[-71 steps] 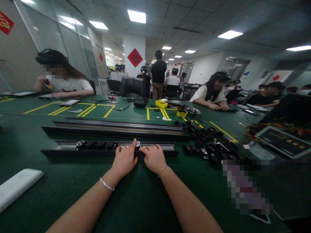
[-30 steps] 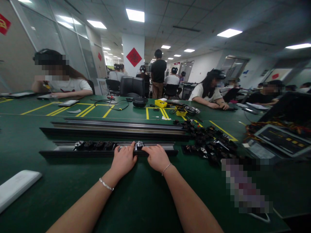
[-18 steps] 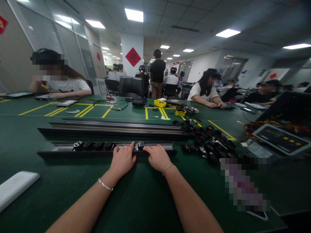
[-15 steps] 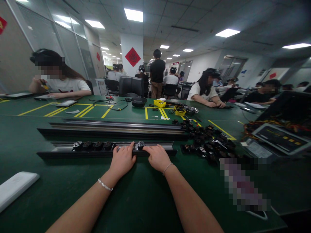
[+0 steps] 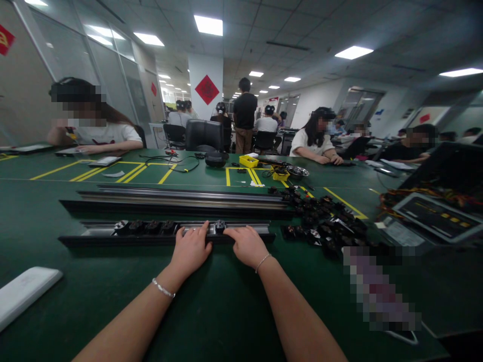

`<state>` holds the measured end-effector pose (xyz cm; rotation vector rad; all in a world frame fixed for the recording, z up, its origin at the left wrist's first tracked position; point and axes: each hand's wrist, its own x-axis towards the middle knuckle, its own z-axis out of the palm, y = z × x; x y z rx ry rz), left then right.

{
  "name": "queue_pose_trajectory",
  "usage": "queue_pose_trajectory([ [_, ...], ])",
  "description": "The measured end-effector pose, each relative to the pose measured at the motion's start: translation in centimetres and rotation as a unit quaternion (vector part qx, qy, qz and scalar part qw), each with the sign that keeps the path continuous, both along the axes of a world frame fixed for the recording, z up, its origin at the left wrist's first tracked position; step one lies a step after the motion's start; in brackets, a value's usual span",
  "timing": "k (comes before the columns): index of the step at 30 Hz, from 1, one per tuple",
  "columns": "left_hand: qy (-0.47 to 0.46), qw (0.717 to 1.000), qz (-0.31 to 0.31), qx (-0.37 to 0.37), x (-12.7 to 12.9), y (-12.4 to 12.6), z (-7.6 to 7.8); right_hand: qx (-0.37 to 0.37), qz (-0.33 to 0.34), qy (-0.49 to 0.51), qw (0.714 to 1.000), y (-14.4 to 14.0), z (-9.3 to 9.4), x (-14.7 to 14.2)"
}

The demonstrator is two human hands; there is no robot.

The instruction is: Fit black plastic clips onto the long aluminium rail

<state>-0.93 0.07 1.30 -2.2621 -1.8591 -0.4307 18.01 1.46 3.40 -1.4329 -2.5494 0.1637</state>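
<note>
Half-curled, grip unclear, your left hand (image 5: 191, 246) and right hand (image 5: 248, 245) apparently position the black module (image 5: 220, 225) in the near rail (image 5: 113, 241); align it squarely.

Our office-like workshop
We see ceiling light panels (image 5: 209, 25), glass partitions (image 5: 73, 45), a black chair (image 5: 204, 134), seated people (image 5: 311, 143), a green counter (image 5: 219, 306) with yellow tape (image 5: 345, 203).
</note>
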Motion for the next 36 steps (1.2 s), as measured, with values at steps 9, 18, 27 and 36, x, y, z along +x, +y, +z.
queue_pose_trajectory([
  [9,-0.009,1.000,-0.002,-0.005,0.0,0.0,0.0,0.009,0.002,-0.005,1.000,0.2,-0.2,0.2],
  [18,-0.009,1.000,-0.006,-0.007,-0.1,0.0,0.1,0.013,0.003,-0.004,1.000,0.2,0.0,1.3],
  [27,-0.009,1.000,-0.006,-0.012,-0.1,0.0,0.1,-0.006,0.005,-0.012,1.000,0.3,0.3,1.6],
  [36,-0.008,1.000,-0.011,-0.001,-0.2,0.1,0.0,-0.010,-0.002,-0.010,1.000,0.4,0.4,2.0],
])
